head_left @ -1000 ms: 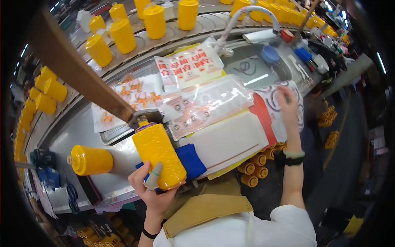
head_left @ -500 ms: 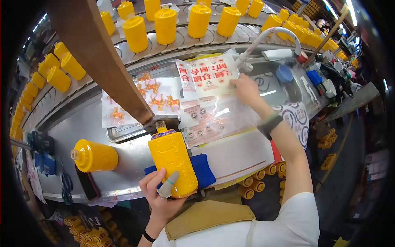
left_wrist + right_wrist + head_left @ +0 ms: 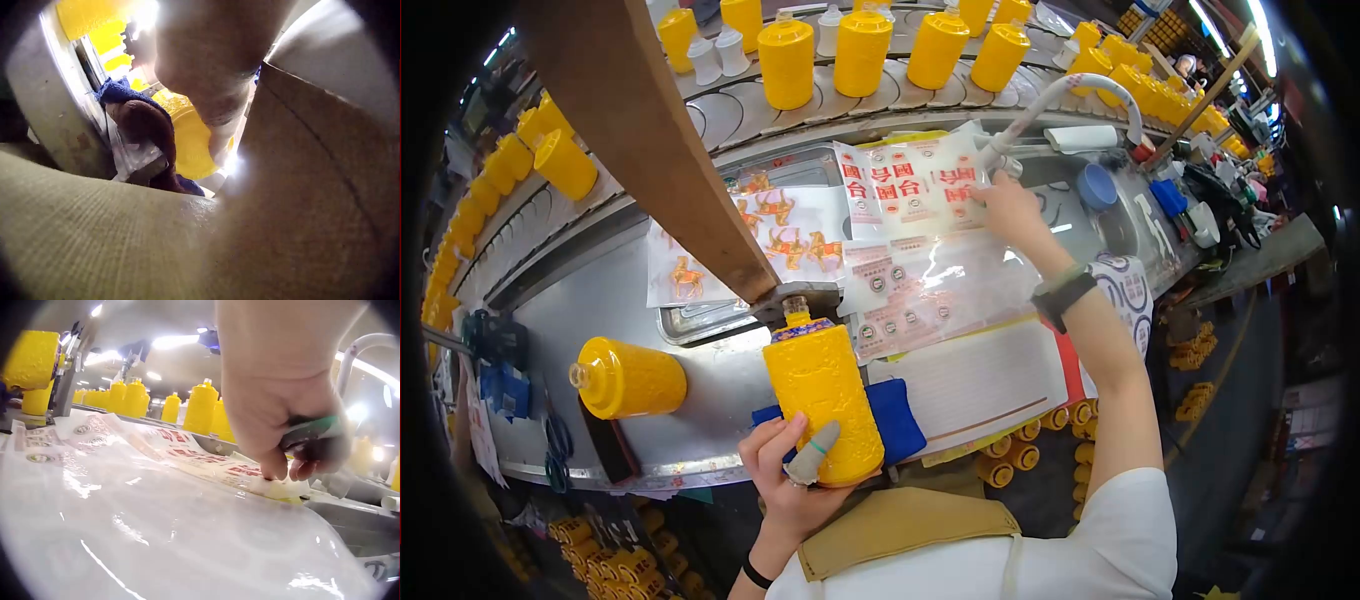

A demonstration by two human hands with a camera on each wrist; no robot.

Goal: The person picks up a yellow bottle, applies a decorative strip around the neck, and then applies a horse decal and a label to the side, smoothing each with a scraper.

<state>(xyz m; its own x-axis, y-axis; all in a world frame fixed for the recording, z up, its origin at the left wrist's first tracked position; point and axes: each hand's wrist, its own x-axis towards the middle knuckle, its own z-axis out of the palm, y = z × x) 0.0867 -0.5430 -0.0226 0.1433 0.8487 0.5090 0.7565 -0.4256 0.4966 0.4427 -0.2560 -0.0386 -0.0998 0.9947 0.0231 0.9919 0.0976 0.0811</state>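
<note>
My left hand point(image 3: 785, 470) grips the lower end of a yellow textured bottle point(image 3: 815, 375), a grey cover on its thumb. The bottle lies tilted, its purple-patterned shoulder and clear neck up against a metal bracket point(image 3: 805, 297) on a wooden beam. A blue cloth point(image 3: 897, 420) is under the bottle. My right hand point(image 3: 1012, 212) reaches to the right edge of a sheet printed with red characters point(image 3: 890, 185). In the right wrist view its curled fingers point(image 3: 273, 465) pinch at that sheet's edge; one finger wears a dark cover with a green band.
A second yellow bottle point(image 3: 635, 378) lies at left. Horse-pattern sheets point(image 3: 670, 270) rest on a metal tray, and clear printed film point(image 3: 950, 285) overlaps a white pad point(image 3: 990, 375). Beyond are a sink with a curved faucet point(image 3: 1090, 85) and a conveyor point(image 3: 730, 105) carrying yellow bottles.
My right hand has moved from the purple-printed sheet at right, leftward and away from me, to the red-character sheet. My left hand keeps hold of the bottle. Bottles on the conveyor have shifted.
</note>
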